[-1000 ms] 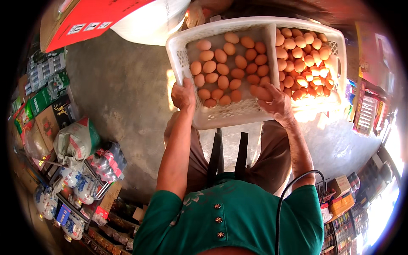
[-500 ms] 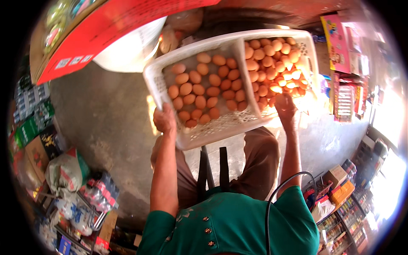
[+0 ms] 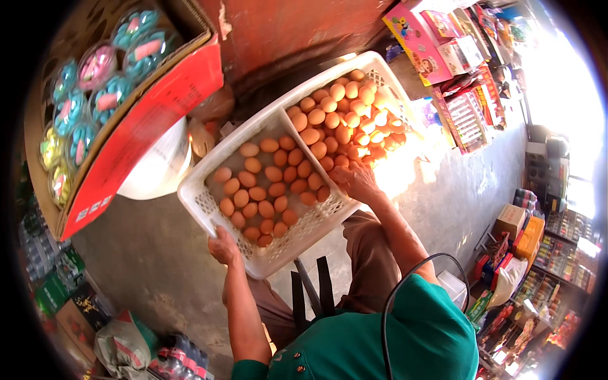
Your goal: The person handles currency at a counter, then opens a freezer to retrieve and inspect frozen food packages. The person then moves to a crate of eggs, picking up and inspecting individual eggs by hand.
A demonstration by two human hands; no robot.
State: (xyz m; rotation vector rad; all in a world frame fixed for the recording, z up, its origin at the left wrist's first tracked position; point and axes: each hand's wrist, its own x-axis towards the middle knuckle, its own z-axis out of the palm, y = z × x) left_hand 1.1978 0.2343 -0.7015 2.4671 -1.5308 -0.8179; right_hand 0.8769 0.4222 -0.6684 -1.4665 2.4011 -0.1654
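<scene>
A white plastic crate (image 3: 278, 261) with lattice walls lies tilted across my knees, its far right end turned away from me. A divider (image 3: 304, 144) splits it into two compartments. Loose brown eggs (image 3: 277, 189) lie spread in the left one; more eggs (image 3: 331, 120) are heaped in the right one, some in bright sunlight. My left hand (image 3: 224, 246) grips the crate's near left rim. Closed fingers of my right hand (image 3: 358, 182) reach over the near side by the divider, against the eggs; what they hold is hidden.
At the upper left a red-sided carton (image 3: 142, 136) holds clear-domed colourful items, above a white bucket (image 3: 158, 166). Pink and red packaged goods (image 3: 430, 47) stand at the upper right. Shelves of small goods (image 3: 560, 253) line the right; a white sack (image 3: 123, 345) sits lower left.
My view has turned, and the crate appears more tilted and further left. My right hand has moved from the right compartment's outer part to beside the divider. The left hand keeps its grip.
</scene>
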